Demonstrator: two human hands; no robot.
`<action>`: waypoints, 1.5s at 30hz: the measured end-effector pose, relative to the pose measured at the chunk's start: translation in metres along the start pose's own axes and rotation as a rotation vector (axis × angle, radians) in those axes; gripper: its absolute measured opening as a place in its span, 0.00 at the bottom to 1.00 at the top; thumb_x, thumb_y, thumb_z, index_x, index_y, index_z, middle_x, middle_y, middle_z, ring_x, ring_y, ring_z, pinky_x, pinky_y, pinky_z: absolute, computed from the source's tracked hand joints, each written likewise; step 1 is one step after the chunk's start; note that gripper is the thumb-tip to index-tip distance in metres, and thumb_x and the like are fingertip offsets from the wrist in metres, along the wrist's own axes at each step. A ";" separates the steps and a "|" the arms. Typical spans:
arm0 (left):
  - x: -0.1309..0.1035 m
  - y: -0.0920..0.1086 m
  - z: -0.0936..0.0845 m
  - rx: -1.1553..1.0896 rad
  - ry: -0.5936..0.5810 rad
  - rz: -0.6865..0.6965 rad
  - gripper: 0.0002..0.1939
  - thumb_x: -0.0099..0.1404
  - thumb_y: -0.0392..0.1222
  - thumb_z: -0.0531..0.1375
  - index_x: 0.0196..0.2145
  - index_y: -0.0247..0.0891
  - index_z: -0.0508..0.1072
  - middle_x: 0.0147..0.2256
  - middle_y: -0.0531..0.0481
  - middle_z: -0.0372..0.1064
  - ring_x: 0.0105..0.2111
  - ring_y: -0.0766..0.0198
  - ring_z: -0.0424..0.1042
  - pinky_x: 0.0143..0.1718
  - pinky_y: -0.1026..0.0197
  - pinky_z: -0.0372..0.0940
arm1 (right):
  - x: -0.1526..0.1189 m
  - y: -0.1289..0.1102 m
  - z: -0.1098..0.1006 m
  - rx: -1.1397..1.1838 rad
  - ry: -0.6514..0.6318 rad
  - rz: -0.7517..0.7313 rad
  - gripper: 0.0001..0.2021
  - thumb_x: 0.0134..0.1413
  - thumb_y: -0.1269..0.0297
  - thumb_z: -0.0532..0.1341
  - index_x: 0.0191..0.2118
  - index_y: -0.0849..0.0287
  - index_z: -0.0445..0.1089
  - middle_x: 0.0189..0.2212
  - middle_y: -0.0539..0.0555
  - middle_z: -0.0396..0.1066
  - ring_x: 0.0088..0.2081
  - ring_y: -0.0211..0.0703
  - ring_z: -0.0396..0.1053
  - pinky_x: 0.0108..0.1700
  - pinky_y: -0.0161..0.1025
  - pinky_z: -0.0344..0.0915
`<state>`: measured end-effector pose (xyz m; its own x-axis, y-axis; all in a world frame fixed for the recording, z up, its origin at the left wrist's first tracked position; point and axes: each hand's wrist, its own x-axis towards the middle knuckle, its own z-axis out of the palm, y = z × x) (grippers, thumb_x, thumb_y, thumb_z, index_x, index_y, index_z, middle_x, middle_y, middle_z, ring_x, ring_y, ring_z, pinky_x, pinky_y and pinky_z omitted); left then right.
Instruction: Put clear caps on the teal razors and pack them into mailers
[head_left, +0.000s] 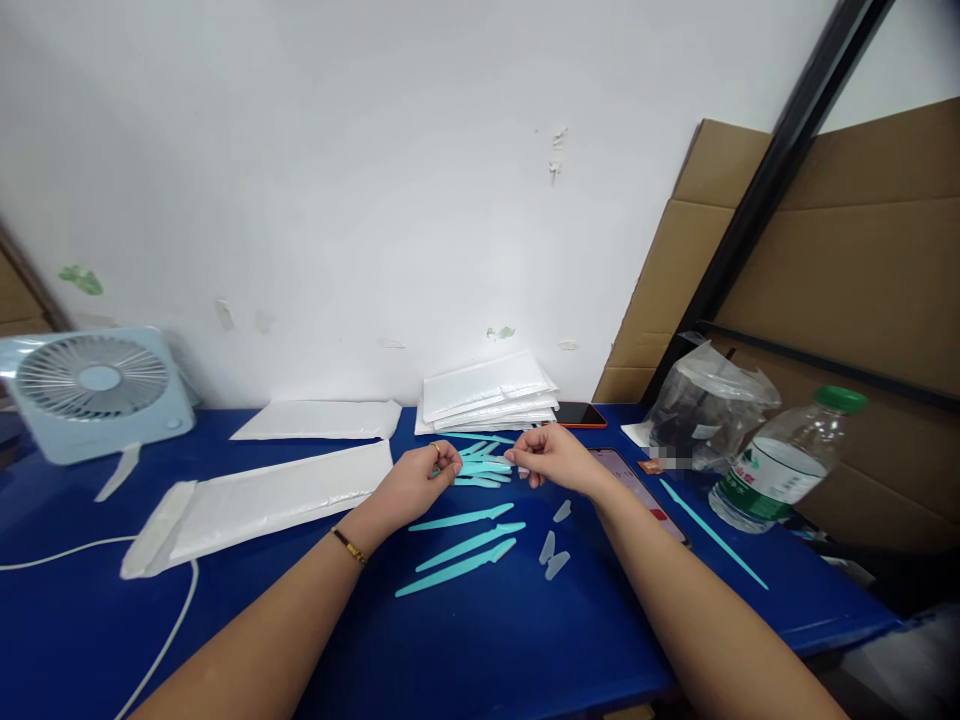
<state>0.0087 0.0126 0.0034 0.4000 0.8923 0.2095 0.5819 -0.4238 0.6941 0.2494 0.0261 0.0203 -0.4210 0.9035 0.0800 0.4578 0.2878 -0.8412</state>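
Observation:
My left hand (pixel 420 480) is closed in a pinch at one end of a teal eyebrow razor (pixel 484 467), which seems to span the gap to my other hand. My right hand (pixel 555 457) also pinches, its fingertips at the razor's far end; what lies in them is too small to make out. Under and behind the fingers spreads a loose pile of teal razors (pixel 480 482). Nearer to me, three razors lie side by side, the closest razor (pixel 454 572) with its head pointing right. Beside them rest three small translucent blade caps (pixel 557 566).
White padded envelopes lie at left (pixel 285 510) and in a stack (pixel 487 392) by the wall. A fan (pixel 97 390) stands far left, its cable crossing the blue table. At right are a phone (pixel 626 475), a lone razor (pixel 712 533), a bottle (pixel 787 465) and a bagged cup (pixel 697 410).

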 end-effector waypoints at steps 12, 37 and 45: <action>0.001 -0.005 0.000 0.004 0.027 0.008 0.13 0.62 0.49 0.49 0.33 0.39 0.68 0.27 0.53 0.66 0.27 0.65 0.64 0.28 0.64 0.57 | 0.000 0.000 -0.003 0.045 -0.012 0.014 0.19 0.46 0.49 0.59 0.23 0.63 0.66 0.19 0.51 0.68 0.18 0.33 0.65 0.20 0.29 0.61; -0.002 0.000 0.003 0.244 0.059 0.091 0.13 0.59 0.48 0.54 0.39 0.41 0.69 0.40 0.48 0.67 0.40 0.58 0.65 0.39 0.60 0.59 | -0.006 0.003 -0.019 -0.273 -0.059 -0.069 0.14 0.45 0.55 0.62 0.34 0.61 0.72 0.26 0.52 0.70 0.28 0.38 0.66 0.29 0.32 0.61; -0.010 0.008 0.004 0.361 -0.227 0.142 0.08 0.57 0.46 0.56 0.30 0.41 0.71 0.29 0.52 0.68 0.29 0.64 0.65 0.27 0.64 0.55 | -0.020 0.010 -0.046 -0.638 -0.398 0.152 0.11 0.31 0.65 0.67 0.28 0.57 0.74 0.26 0.50 0.69 0.26 0.38 0.65 0.23 0.31 0.55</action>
<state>0.0119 -0.0002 0.0039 0.6153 0.7818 0.1011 0.7037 -0.6026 0.3764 0.2983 0.0254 0.0346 -0.5118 0.8004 -0.3121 0.8458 0.4059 -0.3462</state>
